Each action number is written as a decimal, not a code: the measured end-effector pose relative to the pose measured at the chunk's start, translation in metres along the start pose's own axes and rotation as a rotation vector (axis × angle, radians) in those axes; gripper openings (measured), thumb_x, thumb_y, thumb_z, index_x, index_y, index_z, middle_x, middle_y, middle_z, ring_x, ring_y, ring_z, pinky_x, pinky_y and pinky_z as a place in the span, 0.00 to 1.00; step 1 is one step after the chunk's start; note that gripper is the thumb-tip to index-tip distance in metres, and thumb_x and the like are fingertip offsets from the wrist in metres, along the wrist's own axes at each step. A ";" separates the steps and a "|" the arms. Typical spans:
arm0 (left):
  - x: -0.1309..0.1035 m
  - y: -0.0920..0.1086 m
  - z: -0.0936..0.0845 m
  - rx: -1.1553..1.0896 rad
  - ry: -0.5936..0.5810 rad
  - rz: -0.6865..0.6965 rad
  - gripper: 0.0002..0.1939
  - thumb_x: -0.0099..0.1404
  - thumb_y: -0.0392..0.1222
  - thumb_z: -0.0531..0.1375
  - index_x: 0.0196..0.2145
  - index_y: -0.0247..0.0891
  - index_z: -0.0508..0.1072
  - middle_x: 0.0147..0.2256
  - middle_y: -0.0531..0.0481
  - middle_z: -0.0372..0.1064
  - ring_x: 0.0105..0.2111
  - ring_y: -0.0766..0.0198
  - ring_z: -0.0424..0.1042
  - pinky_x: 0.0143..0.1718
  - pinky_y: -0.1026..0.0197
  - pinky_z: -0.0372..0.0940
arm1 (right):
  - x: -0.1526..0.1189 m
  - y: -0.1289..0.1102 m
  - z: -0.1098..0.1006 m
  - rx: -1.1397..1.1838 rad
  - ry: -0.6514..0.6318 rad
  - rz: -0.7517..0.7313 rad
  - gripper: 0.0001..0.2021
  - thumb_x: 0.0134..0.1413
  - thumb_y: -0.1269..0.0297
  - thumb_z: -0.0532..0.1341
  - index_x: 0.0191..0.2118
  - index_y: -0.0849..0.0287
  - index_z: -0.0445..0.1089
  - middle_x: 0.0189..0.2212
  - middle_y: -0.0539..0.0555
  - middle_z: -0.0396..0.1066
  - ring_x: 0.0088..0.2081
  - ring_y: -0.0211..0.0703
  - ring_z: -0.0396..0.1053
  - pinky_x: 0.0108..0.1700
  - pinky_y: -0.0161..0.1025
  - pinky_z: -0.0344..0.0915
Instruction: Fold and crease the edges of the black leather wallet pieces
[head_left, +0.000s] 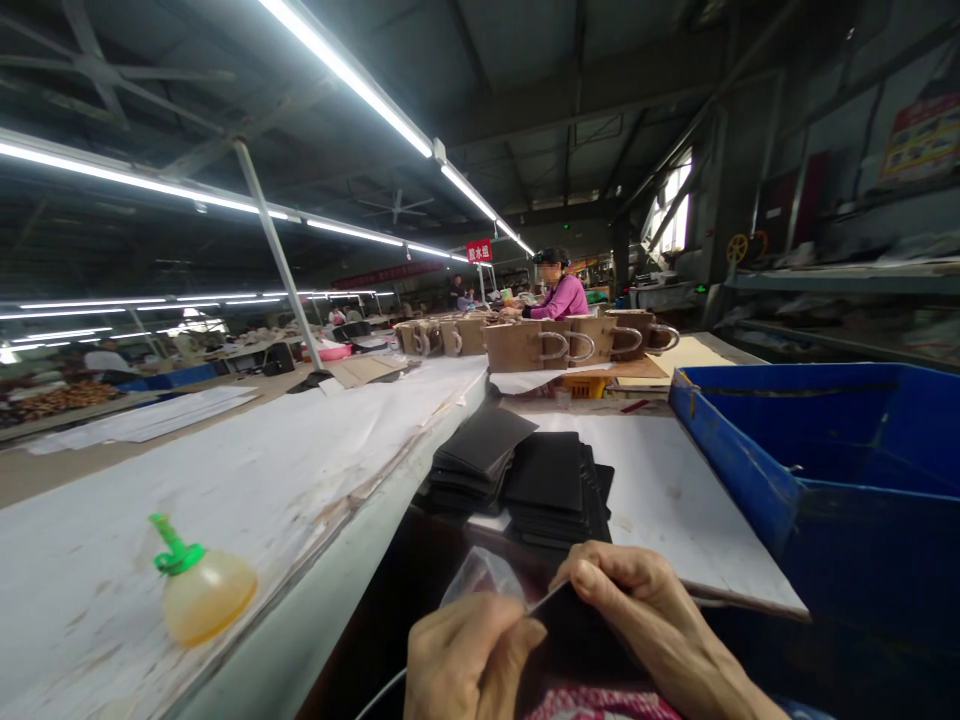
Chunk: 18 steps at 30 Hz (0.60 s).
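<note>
Both hands pinch a thin black sheet (pixel 564 640), held low and close to my body. My left hand (pixel 469 650) has its fingers curled on the sheet's left edge, thumb on top. Gripping the upper edge, my right hand (pixel 637 595) presses thumb against bent fingers. Much of the sheet is dark, so its full outline cannot be made out. Just beyond the hands, two stacks of black rectangular panels lie side by side, the left stack (pixel 480 450) and the right stack (pixel 551 480). Partly behind my left hand is a clear plastic bag (pixel 484 575).
A squeeze bottle (pixel 206 595) with green cap and amber liquid stands on the long white-covered table (pixel 315 440) at left. A blue bin (pixel 750 440) is at right. Brown handled pieces (pixel 517 345) line the far table, where a person in purple (pixel 566 295) works.
</note>
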<state>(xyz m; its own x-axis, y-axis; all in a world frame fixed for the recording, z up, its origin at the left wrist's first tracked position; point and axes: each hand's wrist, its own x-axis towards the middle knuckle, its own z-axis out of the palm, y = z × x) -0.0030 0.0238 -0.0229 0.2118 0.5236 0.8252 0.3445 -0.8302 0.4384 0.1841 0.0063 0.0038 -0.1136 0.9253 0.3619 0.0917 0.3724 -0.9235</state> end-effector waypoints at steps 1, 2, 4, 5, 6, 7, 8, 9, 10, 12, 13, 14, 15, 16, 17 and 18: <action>0.005 -0.002 -0.004 -0.059 -0.025 -0.041 0.11 0.70 0.40 0.57 0.29 0.39 0.71 0.21 0.56 0.63 0.20 0.70 0.62 0.24 0.66 0.55 | 0.004 -0.001 -0.004 0.074 -0.065 0.006 0.26 0.64 0.42 0.55 0.28 0.61 0.72 0.21 0.49 0.64 0.22 0.33 0.59 0.25 0.30 0.57; 0.010 -0.004 -0.009 -0.154 -0.058 -0.106 0.13 0.70 0.42 0.57 0.28 0.38 0.71 0.21 0.55 0.63 0.20 0.71 0.62 0.24 0.66 0.54 | 0.009 -0.003 -0.009 0.104 -0.120 -0.017 0.23 0.65 0.44 0.55 0.33 0.60 0.74 0.26 0.51 0.70 0.27 0.36 0.66 0.30 0.31 0.64; 0.022 -0.004 -0.014 -0.389 -0.126 -0.252 0.17 0.69 0.47 0.59 0.24 0.37 0.72 0.20 0.55 0.61 0.21 0.71 0.61 0.25 0.67 0.54 | 0.020 -0.005 -0.014 0.049 -0.171 -0.129 0.16 0.67 0.51 0.56 0.45 0.55 0.76 0.43 0.55 0.75 0.45 0.43 0.72 0.49 0.38 0.68; 0.028 -0.003 -0.015 -0.488 -0.151 -0.303 0.19 0.67 0.51 0.60 0.23 0.37 0.72 0.19 0.55 0.62 0.21 0.70 0.61 0.25 0.67 0.56 | 0.026 -0.006 -0.015 0.003 -0.198 -0.174 0.14 0.66 0.55 0.58 0.50 0.53 0.75 0.51 0.55 0.73 0.54 0.45 0.69 0.57 0.41 0.65; 0.034 -0.001 -0.015 -0.565 -0.172 -0.338 0.22 0.66 0.56 0.61 0.22 0.36 0.72 0.19 0.54 0.63 0.21 0.69 0.62 0.25 0.66 0.58 | 0.032 -0.006 -0.013 -0.031 -0.238 -0.199 0.16 0.65 0.59 0.60 0.55 0.51 0.73 0.58 0.54 0.68 0.60 0.46 0.64 0.62 0.43 0.60; 0.039 0.001 -0.013 -0.620 -0.191 -0.367 0.25 0.64 0.60 0.61 0.21 0.36 0.72 0.19 0.52 0.65 0.21 0.68 0.63 0.24 0.65 0.60 | 0.036 -0.007 -0.010 -0.043 -0.290 -0.209 0.19 0.63 0.62 0.61 0.59 0.49 0.70 0.61 0.53 0.64 0.63 0.46 0.61 0.64 0.43 0.58; 0.044 0.005 -0.010 -0.668 -0.207 -0.400 0.27 0.61 0.64 0.61 0.20 0.36 0.72 0.19 0.51 0.67 0.19 0.67 0.63 0.22 0.64 0.60 | 0.040 -0.006 -0.005 -0.029 -0.338 -0.205 0.20 0.62 0.64 0.62 0.59 0.48 0.70 0.61 0.52 0.64 0.63 0.46 0.61 0.64 0.41 0.59; 0.047 0.008 -0.007 -0.727 -0.225 -0.441 0.28 0.59 0.66 0.62 0.20 0.37 0.72 0.19 0.49 0.69 0.18 0.66 0.64 0.19 0.63 0.60 | 0.042 -0.006 0.001 -0.005 -0.381 -0.181 0.19 0.60 0.66 0.63 0.57 0.48 0.72 0.58 0.51 0.69 0.60 0.45 0.66 0.61 0.38 0.62; 0.050 0.011 -0.004 -0.812 -0.238 -0.481 0.28 0.58 0.67 0.62 0.20 0.37 0.72 0.19 0.48 0.70 0.16 0.65 0.64 0.17 0.63 0.59 | 0.043 -0.005 0.006 0.022 -0.416 -0.139 0.16 0.58 0.67 0.64 0.52 0.49 0.76 0.50 0.51 0.75 0.53 0.45 0.72 0.56 0.35 0.67; 0.053 0.015 -0.004 -1.003 -0.239 -0.486 0.23 0.58 0.63 0.64 0.23 0.39 0.75 0.20 0.49 0.74 0.16 0.64 0.68 0.17 0.63 0.62 | 0.042 -0.002 0.016 0.082 -0.446 -0.050 0.05 0.55 0.65 0.67 0.38 0.53 0.79 0.33 0.48 0.78 0.38 0.42 0.76 0.42 0.31 0.71; 0.052 0.015 -0.006 -1.056 -0.224 -0.447 0.19 0.60 0.59 0.65 0.24 0.40 0.77 0.21 0.49 0.75 0.18 0.62 0.71 0.20 0.61 0.67 | 0.041 -0.001 0.019 0.116 -0.447 -0.009 0.04 0.55 0.62 0.67 0.33 0.55 0.78 0.28 0.47 0.76 0.34 0.40 0.75 0.38 0.31 0.70; 0.051 0.014 -0.011 -1.065 -0.208 -0.391 0.15 0.62 0.54 0.65 0.26 0.41 0.79 0.23 0.50 0.77 0.23 0.60 0.75 0.27 0.59 0.72 | 0.040 0.001 0.019 0.145 -0.440 0.016 0.10 0.54 0.56 0.68 0.29 0.57 0.76 0.26 0.47 0.74 0.32 0.40 0.74 0.36 0.32 0.69; 0.048 0.012 -0.017 -1.044 -0.192 -0.359 0.12 0.63 0.52 0.65 0.29 0.42 0.81 0.27 0.49 0.79 0.30 0.58 0.79 0.36 0.57 0.74 | 0.040 0.002 0.018 0.173 -0.422 0.022 0.15 0.53 0.51 0.68 0.28 0.59 0.75 0.27 0.47 0.73 0.32 0.40 0.73 0.35 0.33 0.68; 0.044 0.010 -0.025 -1.011 -0.174 -0.369 0.11 0.63 0.52 0.65 0.33 0.43 0.82 0.35 0.48 0.81 0.38 0.56 0.80 0.43 0.55 0.74 | 0.040 0.003 0.016 0.187 -0.396 0.012 0.19 0.53 0.46 0.67 0.28 0.60 0.74 0.28 0.48 0.72 0.32 0.40 0.72 0.35 0.34 0.67; 0.038 0.008 -0.034 -0.968 -0.163 -0.399 0.14 0.64 0.54 0.64 0.38 0.44 0.82 0.43 0.46 0.80 0.46 0.54 0.78 0.49 0.54 0.72 | 0.040 0.002 0.012 0.164 -0.364 -0.010 0.22 0.53 0.44 0.66 0.28 0.61 0.73 0.27 0.48 0.70 0.31 0.39 0.70 0.33 0.34 0.66; 0.033 0.007 -0.043 -0.980 -0.151 -0.487 0.21 0.63 0.60 0.62 0.46 0.45 0.80 0.51 0.45 0.76 0.51 0.51 0.75 0.52 0.52 0.71 | 0.041 0.001 0.007 0.094 -0.329 -0.043 0.22 0.55 0.44 0.65 0.28 0.61 0.72 0.26 0.49 0.69 0.30 0.39 0.68 0.32 0.33 0.65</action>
<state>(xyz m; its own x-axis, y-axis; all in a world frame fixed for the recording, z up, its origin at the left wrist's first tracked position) -0.0327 0.0272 0.0220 0.3826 0.7986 0.4646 -0.4385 -0.2857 0.8521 0.1727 0.0441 0.0169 -0.4297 0.8306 0.3543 -0.0095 0.3882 -0.9215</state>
